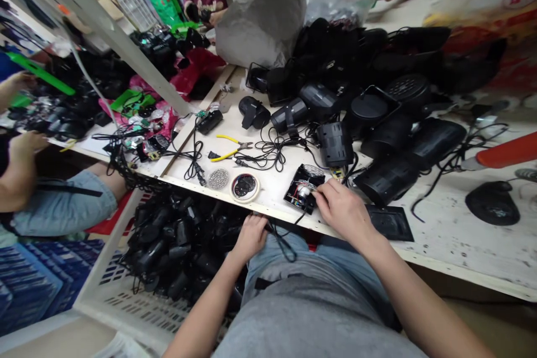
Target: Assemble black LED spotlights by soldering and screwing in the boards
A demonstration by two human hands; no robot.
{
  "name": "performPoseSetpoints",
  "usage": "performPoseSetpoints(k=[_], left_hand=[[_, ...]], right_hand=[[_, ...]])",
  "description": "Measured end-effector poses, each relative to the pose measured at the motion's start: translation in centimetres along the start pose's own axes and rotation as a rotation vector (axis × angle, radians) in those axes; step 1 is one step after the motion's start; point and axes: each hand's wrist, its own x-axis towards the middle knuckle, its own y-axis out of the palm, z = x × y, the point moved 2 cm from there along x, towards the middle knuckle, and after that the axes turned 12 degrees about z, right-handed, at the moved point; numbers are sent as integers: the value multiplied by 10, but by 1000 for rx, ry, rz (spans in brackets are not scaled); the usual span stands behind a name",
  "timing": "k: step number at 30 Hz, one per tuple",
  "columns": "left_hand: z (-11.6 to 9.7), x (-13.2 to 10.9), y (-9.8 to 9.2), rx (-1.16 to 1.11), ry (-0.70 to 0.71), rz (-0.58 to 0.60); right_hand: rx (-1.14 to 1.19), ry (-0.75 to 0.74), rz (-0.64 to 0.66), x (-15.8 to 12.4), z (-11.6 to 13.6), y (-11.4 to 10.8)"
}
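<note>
An open black housing (289, 197) lies at the table's front edge, with coloured wires and a silvery-white part (302, 191) inside. My right hand (342, 207) is closed at its right side, thumb and forefinger pinching at the edge. My left hand (251, 233) is just below the table edge, fingers curled around a black cord (287, 249) that loops over my lap. The cord seems to run from the housing. Beside my right wrist lies a flat black panel (390, 222). Left of the housing are a round dish of small dark parts (244, 187) and a pile of small metal screws (218, 179).
Yellow-handled cutters (229, 148) and loose black cables (272, 151) lie farther back. Black cylindrical housings (335, 142) are heaped at the right. A white crate (126, 313) full of black parts stands below left. An orange-handled tool (507, 150) is far right. Other people sit around.
</note>
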Motion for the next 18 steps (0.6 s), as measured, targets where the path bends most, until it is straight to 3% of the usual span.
performPoseSetpoints(k=[3,5,9,11,13,15,18], left_hand=[[-5,-24,-36,15,65,83],[-11,-38,-73,61,114,77],[-18,-43,-160,137,229,-248],[-12,-25,-193,187,252,-310],[0,5,-215,235,231,-366],[13,41,-224,256,220,-372],[23,89,-219,315,164,-310]], right_hand=[[11,3,3,0,-3,0],[18,1,9,0,-6,0],[25,-10,13,0,-11,0],[22,-15,11,0,-12,0],[10,-17,9,0,-12,-1],[-6,-14,8,1,-12,-1],[-28,-3,2,2,-10,-3]])
